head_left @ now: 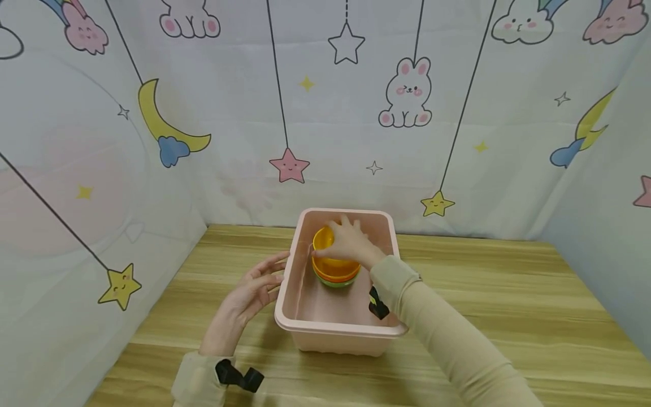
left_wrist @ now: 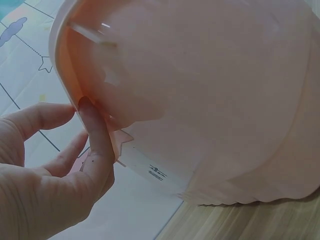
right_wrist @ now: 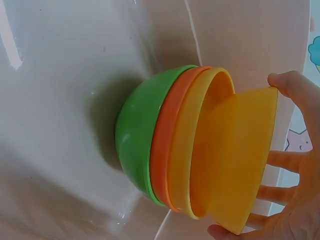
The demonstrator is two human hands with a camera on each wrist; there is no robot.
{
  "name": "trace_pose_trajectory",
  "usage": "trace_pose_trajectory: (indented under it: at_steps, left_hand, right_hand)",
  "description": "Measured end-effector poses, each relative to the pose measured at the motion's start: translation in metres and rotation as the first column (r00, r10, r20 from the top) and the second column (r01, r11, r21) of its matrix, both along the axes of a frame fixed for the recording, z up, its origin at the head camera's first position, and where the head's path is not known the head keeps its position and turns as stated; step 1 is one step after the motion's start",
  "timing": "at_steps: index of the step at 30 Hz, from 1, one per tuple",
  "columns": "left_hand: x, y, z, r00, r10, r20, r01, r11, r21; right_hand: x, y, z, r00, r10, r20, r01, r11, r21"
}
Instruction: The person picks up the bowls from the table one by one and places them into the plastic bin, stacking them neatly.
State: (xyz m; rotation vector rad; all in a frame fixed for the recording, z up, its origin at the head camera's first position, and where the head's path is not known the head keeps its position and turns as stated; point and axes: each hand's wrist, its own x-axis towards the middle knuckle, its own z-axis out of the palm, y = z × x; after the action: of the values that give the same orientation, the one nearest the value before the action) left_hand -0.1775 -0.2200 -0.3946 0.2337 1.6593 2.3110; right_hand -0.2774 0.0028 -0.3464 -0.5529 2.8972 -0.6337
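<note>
In the right wrist view, my right hand [right_wrist: 300,200] grips a yellow bowl [right_wrist: 245,155] across its rim, thumb on one side and fingers spread on the other. It is tilted, its base overlapping the mouth of a nested stack: another yellow bowl [right_wrist: 182,150] innermost, an orange bowl [right_wrist: 162,150], then a green bowl [right_wrist: 135,135] outermost. The stack sits inside a pale pink plastic bin [head_left: 342,328]. At the bin's left side, my left hand [head_left: 251,291] touches the rim from outside with loosely extended fingers.
The bin stands on a wood-grain table [head_left: 508,305]. Behind it hangs a white cloth backdrop [head_left: 346,141] printed with stars, moons and rabbits, which also runs along both sides. Bands with small black mounts circle both sleeves.
</note>
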Motion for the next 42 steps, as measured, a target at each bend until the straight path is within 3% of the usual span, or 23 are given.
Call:
trace_pose_trajectory:
  at_steps: [19,35,42]
  left_hand:
    - [0.0001,-0.0029,-0.0005,0.999,-0.032,-0.039,0.032,0.999,0.01]
    - [0.0002,-0.0047,-0.0003,1.0,-0.018,-0.009,0.018,1.0,0.0]
    - [0.0006,-0.005,-0.0004,0.999,-0.04,-0.028,0.041,0.999,0.005]
  right_hand:
    - [0.0057,-0.0016,-0.0029,1.0,0.027,0.01,-0.028,0.998,0.055]
    - [0.0084,-0.0038,-0.0051,0.996,0.081,0.029,-0.083,0.992,0.092]
    - [0.0068,-0.0038,-0.0084,0.996,0.078,0.038,-0.082,0.992,0.1]
